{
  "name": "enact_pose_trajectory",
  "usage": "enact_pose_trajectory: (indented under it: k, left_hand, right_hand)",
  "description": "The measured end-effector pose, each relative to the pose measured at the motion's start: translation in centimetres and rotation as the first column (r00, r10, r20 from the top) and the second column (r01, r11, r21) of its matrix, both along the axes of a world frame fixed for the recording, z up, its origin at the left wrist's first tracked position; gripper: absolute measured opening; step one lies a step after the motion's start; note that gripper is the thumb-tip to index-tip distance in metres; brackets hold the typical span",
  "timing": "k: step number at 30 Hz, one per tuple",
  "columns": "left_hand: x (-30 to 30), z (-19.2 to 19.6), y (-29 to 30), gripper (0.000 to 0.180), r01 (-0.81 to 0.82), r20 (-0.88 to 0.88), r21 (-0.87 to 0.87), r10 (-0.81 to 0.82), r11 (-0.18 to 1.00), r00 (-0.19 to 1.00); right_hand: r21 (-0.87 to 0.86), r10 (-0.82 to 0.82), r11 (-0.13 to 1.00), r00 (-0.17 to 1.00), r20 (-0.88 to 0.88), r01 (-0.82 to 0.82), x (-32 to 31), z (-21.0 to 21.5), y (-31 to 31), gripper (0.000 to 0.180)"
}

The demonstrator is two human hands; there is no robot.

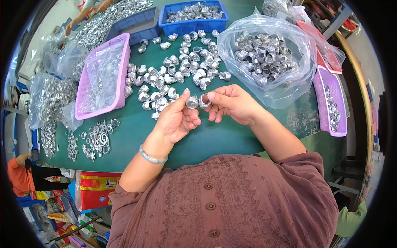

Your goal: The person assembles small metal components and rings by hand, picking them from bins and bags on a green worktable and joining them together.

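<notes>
My left hand (177, 118) pinches a silver metal ring (192, 102) between thumb and fingers, its inner side turned up. Right beside it, my right hand (232, 102) grips a second silver ring (204, 101) by its edge, with the hole showing. The two rings are almost side by side; whether they touch I cannot tell. Just beyond my hands, many similar chunky rings (180, 76) lie loose on the green table (231, 140). To the right, an open clear plastic bag (289, 89) holds a heap of such rings (266, 58).
A pink basket (124, 78) with clear plastic stands left, near bagged metal pieces (56, 97). Small silver pieces (99, 138) lie at front left. Blue bins (194, 29) stand at the back. A lilac basket (341, 103) sits at the right edge. Another person's arm (84, 14) reaches in far left.
</notes>
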State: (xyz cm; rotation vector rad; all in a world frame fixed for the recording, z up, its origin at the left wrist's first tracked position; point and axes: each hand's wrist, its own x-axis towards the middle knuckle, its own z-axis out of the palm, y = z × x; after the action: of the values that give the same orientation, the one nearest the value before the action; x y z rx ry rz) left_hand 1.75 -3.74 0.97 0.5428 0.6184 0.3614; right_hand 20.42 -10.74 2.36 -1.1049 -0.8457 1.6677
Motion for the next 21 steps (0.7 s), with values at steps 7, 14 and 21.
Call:
enact_pose_trajectory:
  k: [7, 14, 21]
  left_hand:
    - [0.43, 0.22, -0.47, 0.036, -0.065, -0.055, -0.055, 0.062, 0.996, 0.997]
    - [0.52, 0.42, -0.57, 0.034, -0.089, -0.099, 0.024, 0.091, 0.996, 0.991]
    - [0.46, 0.33, -0.65, 0.034, -0.089, -0.11, 0.033, 0.092, 0.995, 0.99]
  right_hand:
    - [-0.038, -0.018, 0.999, 1.0, -0.02, 0.017, -0.03, -0.03, 0.05, 0.029]
    - [0.009, 0.012, 1.0, 0.998, -0.061, -0.011, 0.19, -0.23, -0.13, 0.029]
    - [0.025, -0.004, 1.0, 0.997, -0.082, 0.006, 0.13, 0.07, -0.33, 0.031]
